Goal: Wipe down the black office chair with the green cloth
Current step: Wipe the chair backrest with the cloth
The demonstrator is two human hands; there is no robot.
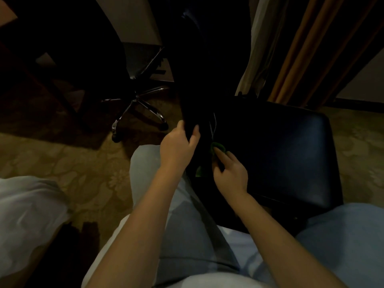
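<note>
Nearby, a second chair (137,104) stands to the left on a chromed five-spoke base with castors, close to the black chair (280,154) but apart from it. Curtains (301,48) in tan and pale folds hang behind, just beside the black chair's back. The person's legs in light blue trousers (187,225) crowd the seat's near edge, and a white bundle (29,215) lies at the lower left. The floor is carpet (83,173) with a pale floral pattern. The room is dim, and the upper left is too dark to make out.

The seat is a smooth, faintly glossy square cushion with rounded corners. The left grip (179,142) is clamped round the edge of the dark upright back, thumb on one side and fingers on the other. The right grip (230,173) pinches the crumpled cloth (218,146) against the chair where back meets seat. Only small green bits show past the fingers.
</note>
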